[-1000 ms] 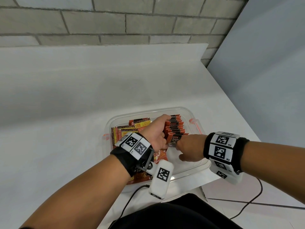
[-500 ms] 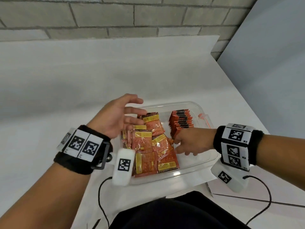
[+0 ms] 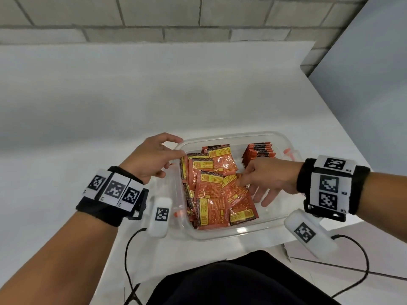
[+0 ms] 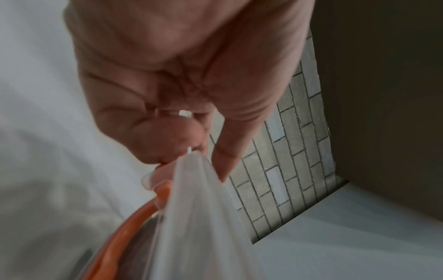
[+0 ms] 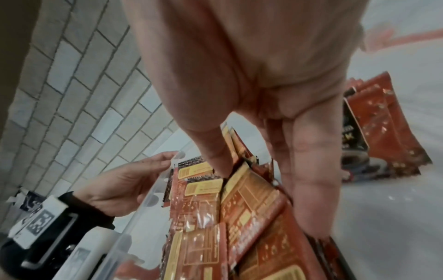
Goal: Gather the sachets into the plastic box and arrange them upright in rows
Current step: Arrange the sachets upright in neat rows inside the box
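A clear plastic box point(image 3: 220, 237) stands near the table's front edge. Loose orange-red sachets point(image 3: 211, 194) lie flat and overlapping in its left half. A short row of upright sachets point(image 3: 258, 151) stands in its far right corner. My left hand point(image 3: 157, 156) is outside the box at its left rim, fingers relaxed; the left wrist view shows fingertips point(image 4: 167, 136) against the box point(image 4: 203, 217) corner. My right hand point(image 3: 264, 176) reaches into the box. Its thumb point(image 5: 215, 151) rests on the loose sachets point(image 5: 203, 208) and its straight fingers lie beside them.
The white table point(image 3: 110, 106) runs back to a brick wall point(image 3: 198, 16). A grey panel point(image 3: 374, 84) stands on the right, where the table edge slants in. Black cables point(image 3: 127, 260) hang from the wrist cameras over the front edge.
My left hand came off the upright row and moved left, out of the box to its rim. My right hand shifted from the row's near end to the loose pile.
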`<move>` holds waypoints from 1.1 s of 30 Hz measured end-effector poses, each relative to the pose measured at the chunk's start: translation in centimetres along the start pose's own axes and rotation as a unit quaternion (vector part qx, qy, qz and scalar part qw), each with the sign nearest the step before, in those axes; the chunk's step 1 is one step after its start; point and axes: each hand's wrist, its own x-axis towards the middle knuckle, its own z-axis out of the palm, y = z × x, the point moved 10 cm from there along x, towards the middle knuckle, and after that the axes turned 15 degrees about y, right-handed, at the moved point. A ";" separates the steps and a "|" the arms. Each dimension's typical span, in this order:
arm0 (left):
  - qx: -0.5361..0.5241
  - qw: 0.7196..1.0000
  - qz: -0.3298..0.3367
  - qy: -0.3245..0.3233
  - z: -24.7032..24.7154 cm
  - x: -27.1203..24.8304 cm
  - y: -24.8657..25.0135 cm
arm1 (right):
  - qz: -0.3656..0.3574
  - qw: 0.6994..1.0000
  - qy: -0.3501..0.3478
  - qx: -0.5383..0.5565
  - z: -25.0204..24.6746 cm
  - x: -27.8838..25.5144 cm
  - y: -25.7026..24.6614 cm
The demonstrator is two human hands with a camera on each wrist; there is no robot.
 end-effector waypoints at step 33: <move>-0.041 0.999 -0.012 -0.008 0.0 0.6 -0.7 | -0.123 0.984 0.124 0.028 -1.8 1.8 -6.2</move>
